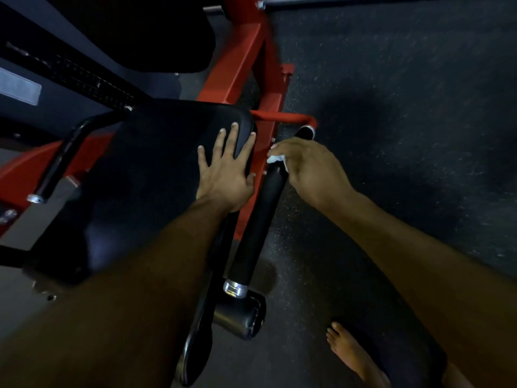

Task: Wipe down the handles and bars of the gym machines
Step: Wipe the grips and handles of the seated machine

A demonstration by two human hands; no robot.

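A black padded seat (156,175) of a red-framed machine (246,71) fills the left and centre of the view. The left hand (226,163) is laid flat on the seat's right part, fingers straight and spread, with the fingertips close to the seat's far right edge and the thumb at its right edge.

Just right of the seat, a black handle (260,219) runs from near to far, tilted slightly rightward at its far end. A silver collar (235,288) is seen at its near end, and a second silver ring at the far tip (306,131). The right hand (307,169) is curled over the far part of the handle, and a white cloth (277,158) is pinched between the fingers and the grip, showing only at the hand's left edge. A narrow gap is left between the handle and the seat's right edge, where the red frame shows through.

On the left side of the seat, a second black handle (60,161) with a silver end cap is seen, well apart from both hands.

To the right of the gripped handle, dark speckled floor (405,121) lies open to the far and right edges of the view. A bare foot (349,351) is planted on the floor at the near right, well apart from the handle.
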